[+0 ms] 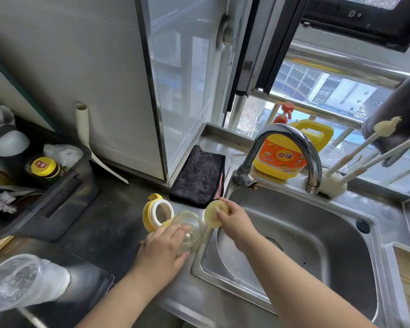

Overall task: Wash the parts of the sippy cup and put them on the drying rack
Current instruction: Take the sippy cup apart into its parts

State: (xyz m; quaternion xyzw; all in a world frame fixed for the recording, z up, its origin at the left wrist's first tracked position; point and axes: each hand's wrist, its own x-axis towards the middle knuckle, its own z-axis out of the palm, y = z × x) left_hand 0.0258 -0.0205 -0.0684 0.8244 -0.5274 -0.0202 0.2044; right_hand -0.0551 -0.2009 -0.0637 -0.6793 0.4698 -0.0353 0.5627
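Observation:
The clear cup body (190, 227) lies on the counter by the sink's left rim, and my left hand (161, 250) grips it from the near side. Just behind it stands the yellow collar with a white ring (157, 213). My right hand (232, 220) pinches a pale yellow round disc part (213, 214), holding it up over the sink's left edge. The drying rack (334, 183), a cream base with white prongs, stands behind the sink to the right of the tap.
The steel sink (301, 245) fills the right half, with a curved tap (291, 147) and a yellow detergent jug (282, 159) behind it. A dark cloth (199, 176) lies at the back left. A black tray of clutter (45, 192) and a clear plastic cup (21, 282) sit to the left.

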